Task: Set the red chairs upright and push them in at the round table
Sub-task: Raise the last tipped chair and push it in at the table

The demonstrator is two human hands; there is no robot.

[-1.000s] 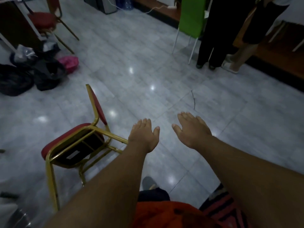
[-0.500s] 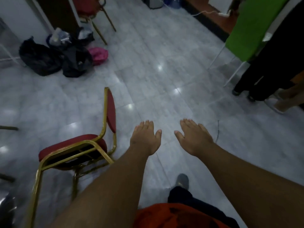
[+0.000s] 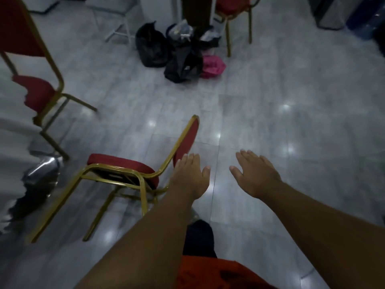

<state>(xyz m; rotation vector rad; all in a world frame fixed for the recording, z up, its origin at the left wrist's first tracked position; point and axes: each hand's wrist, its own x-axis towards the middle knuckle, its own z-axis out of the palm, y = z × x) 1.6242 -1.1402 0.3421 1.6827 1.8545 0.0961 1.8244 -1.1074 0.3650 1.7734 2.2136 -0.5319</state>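
Note:
A red chair with a gold frame (image 3: pixel 123 163) lies tipped over on its back on the grey tiled floor, legs pointing toward me and to the left. My left hand (image 3: pixel 190 177) hovers open just right of its backrest, fingers spread, not gripping it. My right hand (image 3: pixel 255 174) is open over bare floor further right. A second red chair (image 3: pixel 33 88) stands upright at the left, next to a white tablecloth (image 3: pixel 12 126). A third red chair (image 3: pixel 231 7) stands at the far top.
A heap of black bags (image 3: pixel 179 53) and a pink bag (image 3: pixel 212 64) lies on the floor at the back centre. White folding legs (image 3: pixel 118 32) stand behind them. Grey bins (image 3: pixel 331 15) sit at the top right. Open floor spreads to the right.
The view has swung left: the fallen chair now sits closer to centre and the upright chair and tablecloth have come into view. Both hands stay open and held out in front.

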